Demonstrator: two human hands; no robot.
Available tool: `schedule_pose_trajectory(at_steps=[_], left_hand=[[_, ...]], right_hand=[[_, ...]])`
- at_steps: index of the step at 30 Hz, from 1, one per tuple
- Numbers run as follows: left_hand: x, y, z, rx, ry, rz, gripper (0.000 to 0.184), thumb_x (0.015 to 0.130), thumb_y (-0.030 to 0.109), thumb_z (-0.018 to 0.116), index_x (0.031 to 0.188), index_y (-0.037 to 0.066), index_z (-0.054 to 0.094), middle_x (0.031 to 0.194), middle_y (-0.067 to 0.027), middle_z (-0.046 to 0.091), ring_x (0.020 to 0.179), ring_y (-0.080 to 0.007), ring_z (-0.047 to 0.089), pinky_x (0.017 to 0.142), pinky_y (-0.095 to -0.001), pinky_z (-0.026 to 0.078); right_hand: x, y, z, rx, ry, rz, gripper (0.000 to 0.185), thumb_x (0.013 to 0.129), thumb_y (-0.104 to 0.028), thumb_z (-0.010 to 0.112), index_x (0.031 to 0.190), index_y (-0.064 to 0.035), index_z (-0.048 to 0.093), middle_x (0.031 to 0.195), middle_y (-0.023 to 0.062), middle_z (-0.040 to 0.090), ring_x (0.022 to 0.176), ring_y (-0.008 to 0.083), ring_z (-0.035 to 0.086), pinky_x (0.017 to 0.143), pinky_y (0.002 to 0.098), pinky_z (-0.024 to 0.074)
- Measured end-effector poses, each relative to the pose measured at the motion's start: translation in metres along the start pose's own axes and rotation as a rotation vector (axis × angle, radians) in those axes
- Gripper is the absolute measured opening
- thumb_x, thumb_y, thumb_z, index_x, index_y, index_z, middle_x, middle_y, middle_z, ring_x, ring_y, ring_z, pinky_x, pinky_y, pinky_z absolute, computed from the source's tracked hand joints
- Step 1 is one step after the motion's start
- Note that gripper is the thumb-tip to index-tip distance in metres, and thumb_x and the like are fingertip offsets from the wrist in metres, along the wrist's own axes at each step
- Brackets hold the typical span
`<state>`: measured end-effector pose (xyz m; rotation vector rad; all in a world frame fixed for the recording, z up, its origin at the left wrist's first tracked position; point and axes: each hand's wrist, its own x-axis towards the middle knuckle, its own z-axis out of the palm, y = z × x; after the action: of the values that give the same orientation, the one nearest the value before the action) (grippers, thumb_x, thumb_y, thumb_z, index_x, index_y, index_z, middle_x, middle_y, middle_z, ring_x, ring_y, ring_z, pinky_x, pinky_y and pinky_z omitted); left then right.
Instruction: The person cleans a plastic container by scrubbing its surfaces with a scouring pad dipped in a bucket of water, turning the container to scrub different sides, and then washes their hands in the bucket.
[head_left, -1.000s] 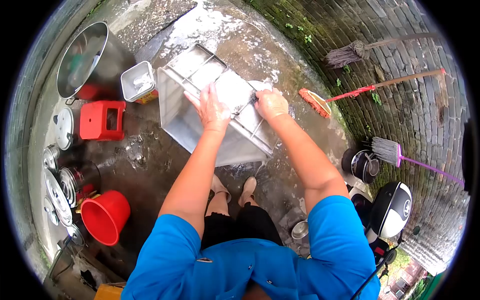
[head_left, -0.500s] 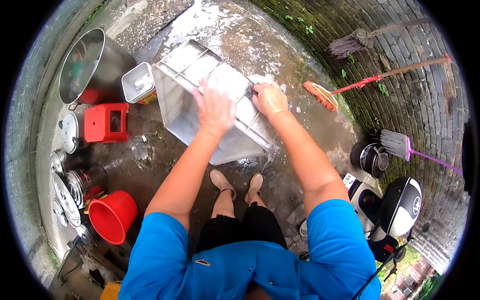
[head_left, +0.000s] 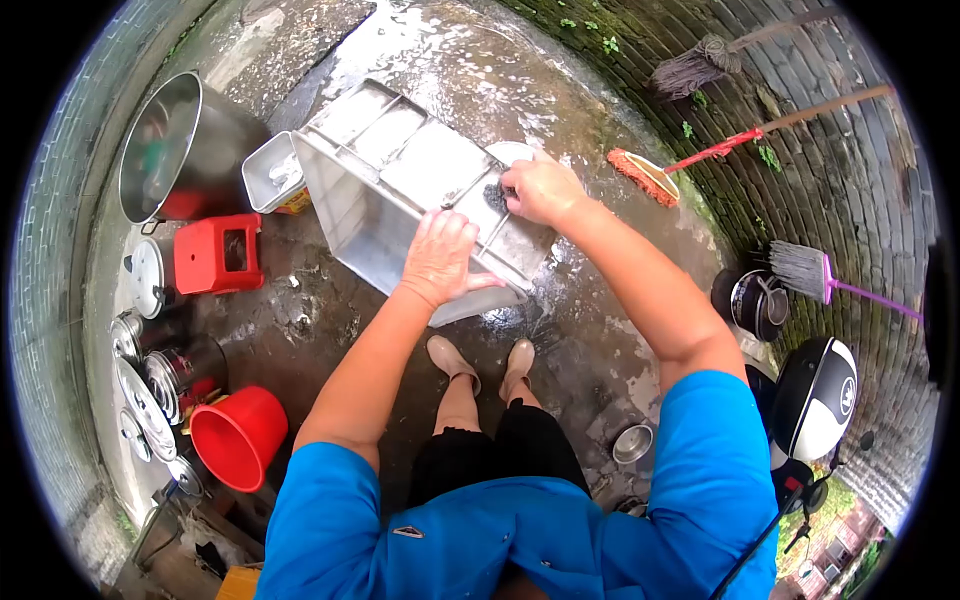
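"Step?"
"Scrubbing, prob. Your R hand (head_left: 543, 190) pinches the scrubber (head_left: 495, 197) against the bin (head_left: 435, 155) before you; L hand (head_left: 440, 252) lies spread, unclosed, on its edge."
"Next?"
"Prob needs L steady, R pressing."

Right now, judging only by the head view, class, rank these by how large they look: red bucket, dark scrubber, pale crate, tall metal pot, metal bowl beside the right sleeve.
1. Pale crate
2. Tall metal pot
3. Red bucket
4. Metal bowl
5. Dark scrubber, partly covered
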<state>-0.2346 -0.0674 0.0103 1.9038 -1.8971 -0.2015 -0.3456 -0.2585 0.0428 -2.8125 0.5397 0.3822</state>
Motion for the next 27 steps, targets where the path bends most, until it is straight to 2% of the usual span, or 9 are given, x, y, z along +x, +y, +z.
schedule_pose_trajectory(at_steps=[2, 5, 8, 14, 16, 18, 20, 24, 27], left_hand=[[0.002, 0.001, 0.002, 0.005, 0.013, -0.003, 0.078, 0.057, 0.071, 0.068, 0.094, 0.004, 0.053, 0.100, -0.0126, 0.050, 0.102, -0.0308, 0.048, 0.104, -0.0503, 0.028], [0.003, 0.003, 0.008, -0.014, 0.038, -0.041, 0.075, 0.055, 0.069, 0.071, 0.093, 0.006, 0.056, 0.100, -0.0104, 0.050, 0.103, -0.0293, 0.048, 0.105, -0.0514, 0.026], [0.002, 0.011, 0.008, -0.037, 0.005, -0.093, 0.074, 0.052, 0.067, 0.074, 0.092, 0.007, 0.058, 0.100, -0.0082, 0.051, 0.104, -0.0287, 0.048, 0.106, -0.0515, 0.025], [-0.008, 0.000, -0.002, -0.016, -0.058, -0.135, 0.073, 0.052, 0.068, 0.073, 0.091, 0.008, 0.059, 0.098, -0.0072, 0.052, 0.106, -0.0269, 0.046, 0.107, -0.0533, 0.021], [-0.011, 0.002, 0.004, -0.036, 0.022, -0.114, 0.071, 0.053, 0.067, 0.074, 0.090, 0.009, 0.059, 0.097, -0.0067, 0.052, 0.105, -0.0270, 0.046, 0.107, -0.0545, 0.020], [0.000, 0.009, 0.007, -0.074, 0.010, -0.134, 0.070, 0.054, 0.067, 0.074, 0.090, 0.009, 0.058, 0.097, -0.0065, 0.051, 0.104, -0.0271, 0.046, 0.107, -0.0545, 0.020], [0.004, 0.007, 0.006, -0.068, 0.032, -0.128, 0.070, 0.053, 0.066, 0.075, 0.089, 0.009, 0.057, 0.097, -0.0061, 0.051, 0.103, -0.0265, 0.047, 0.106, -0.0546, 0.020], [-0.004, 0.001, 0.000, -0.051, -0.044, -0.160, 0.067, 0.053, 0.065, 0.075, 0.087, 0.010, 0.057, 0.094, -0.0047, 0.052, 0.102, -0.0256, 0.048, 0.106, -0.0546, 0.020], [0.003, 0.011, 0.005, -0.043, 0.074, -0.137, 0.067, 0.053, 0.066, 0.074, 0.087, 0.011, 0.057, 0.094, -0.0047, 0.052, 0.103, -0.0263, 0.048, 0.107, -0.0542, 0.020]], right_hand=[[-0.036, -0.016, -0.001, 0.143, 0.133, 0.048, 0.018, 0.077, -0.028, 0.064, 0.089, -0.0147, 0.067, 0.096, 0.0031, 0.063, 0.091, 0.0299, 0.057, 0.079, 0.0397, 0.0517], [-0.063, -0.040, 0.019, 0.178, 0.095, -0.066, 0.017, 0.076, -0.027, 0.064, 0.087, -0.0150, 0.067, 0.093, 0.0036, 0.064, 0.091, 0.0292, 0.058, 0.078, 0.0396, 0.0526], [-0.033, 0.006, 0.034, 0.086, 0.128, 0.322, 0.015, 0.077, -0.025, 0.063, 0.089, -0.0163, 0.067, 0.095, 0.0047, 0.065, 0.098, 0.0279, 0.058, 0.077, 0.0407, 0.0536], [-0.053, -0.052, 0.026, 0.204, 0.091, 0.039, 0.016, 0.077, -0.026, 0.063, 0.090, -0.0170, 0.068, 0.094, 0.0036, 0.064, 0.095, 0.0274, 0.057, 0.080, 0.0400, 0.0527], [-0.036, -0.023, 0.041, 0.197, 0.118, 0.035, 0.015, 0.078, -0.025, 0.063, 0.089, -0.0169, 0.068, 0.095, 0.0034, 0.064, 0.095, 0.0274, 0.058, 0.079, 0.0393, 0.0529], [-0.025, 0.004, 0.027, 0.057, 0.169, 0.271, 0.013, 0.079, -0.023, 0.063, 0.089, -0.0166, 0.068, 0.097, 0.0030, 0.064, 0.096, 0.0278, 0.058, 0.079, 0.0393, 0.0533], [-0.024, -0.004, 0.041, 0.032, 0.231, 0.269, 0.014, 0.079, -0.026, 0.065, 0.087, -0.0160, 0.067, 0.091, 0.0029, 0.063, 0.093, 0.0272, 0.058, 0.080, 0.0383, 0.0516], [-0.052, -0.041, 0.042, 0.287, 0.162, 0.032, 0.016, 0.079, -0.024, 0.062, 0.092, -0.0177, 0.067, 0.098, 0.0021, 0.063, 0.099, 0.0277, 0.056, 0.081, 0.0389, 0.0522], [-0.034, -0.006, 0.030, 0.154, 0.085, 0.244, 0.019, 0.079, -0.025, 0.062, 0.096, -0.0192, 0.067, 0.099, 0.0024, 0.063, 0.100, 0.0279, 0.057, 0.081, 0.0391, 0.0521]])
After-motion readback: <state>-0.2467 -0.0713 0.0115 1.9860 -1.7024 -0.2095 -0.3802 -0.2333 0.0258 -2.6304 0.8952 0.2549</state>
